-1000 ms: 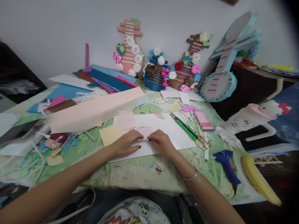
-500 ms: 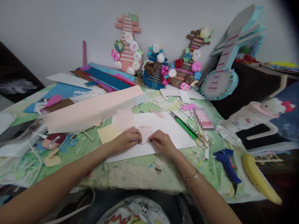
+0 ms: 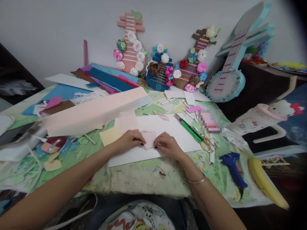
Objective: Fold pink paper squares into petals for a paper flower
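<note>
Between my two hands a small piece of thin pale pink paper [image 3: 150, 138] lies over a white board [image 3: 165, 127]. The fingers of my left hand [image 3: 130, 140] are pinched at its left edge. On the right edge, the thumb and fingers of my right hand [image 3: 168, 144] close on the paper as well. Just beyond my left hand is a larger pale pink sheet [image 3: 127, 122], partly sheer. A small folded pink scrap [image 3: 161, 115] rests near the board's far edge. Part of a yellow sheet [image 3: 109, 135] shows at the board's left.
Right of the board lie a green utility knife [image 3: 190, 129], gold-handled scissors [image 3: 208, 143], a blue glue gun [image 3: 232, 171] and a banana [image 3: 266, 182]. A long pale pink paper roll [image 3: 96, 110] crosses the left. Flower-decorated cardboard instruments [image 3: 131, 48] lean on the wall. A white cup [image 3: 251, 119] stands right.
My hands have moved slightly apart, exposing more of the small pink paper between them. Both still pinch its edges. The view has shifted a little.
</note>
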### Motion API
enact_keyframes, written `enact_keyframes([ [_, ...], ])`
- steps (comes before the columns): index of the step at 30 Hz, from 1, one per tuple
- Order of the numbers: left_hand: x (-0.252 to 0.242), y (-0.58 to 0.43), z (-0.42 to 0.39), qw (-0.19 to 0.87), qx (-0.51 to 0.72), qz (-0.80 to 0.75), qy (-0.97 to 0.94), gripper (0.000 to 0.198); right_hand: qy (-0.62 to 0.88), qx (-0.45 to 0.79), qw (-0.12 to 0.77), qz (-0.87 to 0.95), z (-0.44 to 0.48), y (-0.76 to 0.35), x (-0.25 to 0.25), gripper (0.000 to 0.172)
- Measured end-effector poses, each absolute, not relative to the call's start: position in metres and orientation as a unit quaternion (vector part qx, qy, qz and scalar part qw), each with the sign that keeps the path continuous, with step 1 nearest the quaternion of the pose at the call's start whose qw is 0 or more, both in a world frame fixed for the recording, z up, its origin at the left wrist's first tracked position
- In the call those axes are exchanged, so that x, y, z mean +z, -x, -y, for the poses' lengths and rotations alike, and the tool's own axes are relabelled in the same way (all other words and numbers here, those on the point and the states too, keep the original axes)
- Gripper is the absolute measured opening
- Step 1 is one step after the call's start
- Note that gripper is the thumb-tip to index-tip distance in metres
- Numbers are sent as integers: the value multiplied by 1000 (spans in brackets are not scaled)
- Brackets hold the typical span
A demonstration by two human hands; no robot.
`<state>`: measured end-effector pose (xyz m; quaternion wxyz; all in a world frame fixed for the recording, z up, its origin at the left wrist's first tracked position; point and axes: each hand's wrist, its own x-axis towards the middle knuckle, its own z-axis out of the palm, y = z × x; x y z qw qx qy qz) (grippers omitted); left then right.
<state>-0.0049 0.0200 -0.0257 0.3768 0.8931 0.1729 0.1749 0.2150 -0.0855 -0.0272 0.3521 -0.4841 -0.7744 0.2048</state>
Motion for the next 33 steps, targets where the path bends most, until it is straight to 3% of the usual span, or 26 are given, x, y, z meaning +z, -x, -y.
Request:
enact_keyframes([
  [9, -16, -4, -19, 358, 131, -154, -912, 16, 484, 219, 329, 781, 85, -208, -23, 29],
  [33, -21, -17, -5, 314, 157, -226, -909, 9, 552, 223, 378, 709, 78, -200, -35, 15],
])
